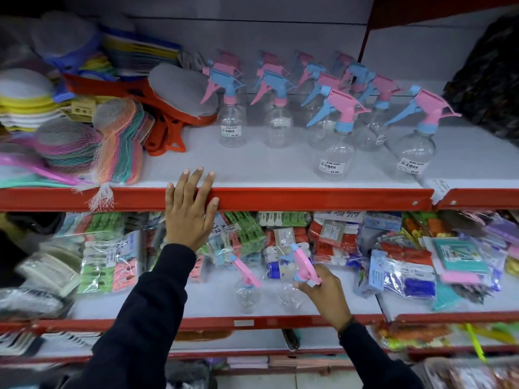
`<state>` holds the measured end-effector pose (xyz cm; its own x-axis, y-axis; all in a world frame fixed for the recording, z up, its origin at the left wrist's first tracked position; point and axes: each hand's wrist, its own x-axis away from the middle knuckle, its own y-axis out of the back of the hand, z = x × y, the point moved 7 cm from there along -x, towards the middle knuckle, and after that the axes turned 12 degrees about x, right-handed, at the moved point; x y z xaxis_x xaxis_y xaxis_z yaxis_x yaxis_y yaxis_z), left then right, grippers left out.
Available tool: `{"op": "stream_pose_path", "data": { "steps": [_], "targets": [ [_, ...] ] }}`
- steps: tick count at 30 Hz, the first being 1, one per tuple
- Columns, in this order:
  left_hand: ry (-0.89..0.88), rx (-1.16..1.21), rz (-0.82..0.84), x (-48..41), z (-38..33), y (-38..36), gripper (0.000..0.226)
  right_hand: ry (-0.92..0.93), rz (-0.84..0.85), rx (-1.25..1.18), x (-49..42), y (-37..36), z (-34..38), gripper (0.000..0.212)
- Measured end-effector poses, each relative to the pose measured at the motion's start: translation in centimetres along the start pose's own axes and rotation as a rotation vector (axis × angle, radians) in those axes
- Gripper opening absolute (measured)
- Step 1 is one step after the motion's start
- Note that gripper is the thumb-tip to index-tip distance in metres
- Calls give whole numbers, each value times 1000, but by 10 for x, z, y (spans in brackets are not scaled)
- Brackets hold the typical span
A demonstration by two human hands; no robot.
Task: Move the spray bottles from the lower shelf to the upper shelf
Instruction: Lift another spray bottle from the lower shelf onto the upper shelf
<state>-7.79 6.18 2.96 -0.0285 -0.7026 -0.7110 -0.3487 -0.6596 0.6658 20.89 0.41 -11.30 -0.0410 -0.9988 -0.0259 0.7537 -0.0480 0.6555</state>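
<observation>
Two clear spray bottles with pink and blue heads stand on the lower shelf [213,313]. My right hand [323,290] grips the pink head of the right one [292,293]. The left bottle [247,290] stands free beside it. My left hand [191,211] rests flat, fingers apart, on the red front edge of the upper shelf [309,197]. Several more spray bottles [334,136] stand in rows on the upper shelf, to the right of my left hand.
Stacked mesh strainers and orange plastic items [165,127] fill the upper shelf's left side. A dark bag [488,80] sits at its far right. Packets of clothes pegs [280,240] crowd the back of the lower shelf behind the bottles.
</observation>
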Motion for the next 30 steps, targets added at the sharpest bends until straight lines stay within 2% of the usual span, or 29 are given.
{"op": "stream_pose_path", "data": {
  "steps": [7,11,14,19,30],
  "targets": [
    [-22,-12,-44,1,0,-1,47,209,-200,-218,13,84,94,27],
    [-29,-10,-61,-1,-1,1,46,370,-361,-247,8,133,157,36],
    [-32,-5,-58,0,-1,0,46,437,-463,-290,-7,154,197,31],
    [-24,-11,-55,-1,0,0,46,416,-594,-279,-61,156,234,31],
    [-35,-22,-87,-2,0,0,45,398,-638,-62,-130,109,235,35]
  ]
}}
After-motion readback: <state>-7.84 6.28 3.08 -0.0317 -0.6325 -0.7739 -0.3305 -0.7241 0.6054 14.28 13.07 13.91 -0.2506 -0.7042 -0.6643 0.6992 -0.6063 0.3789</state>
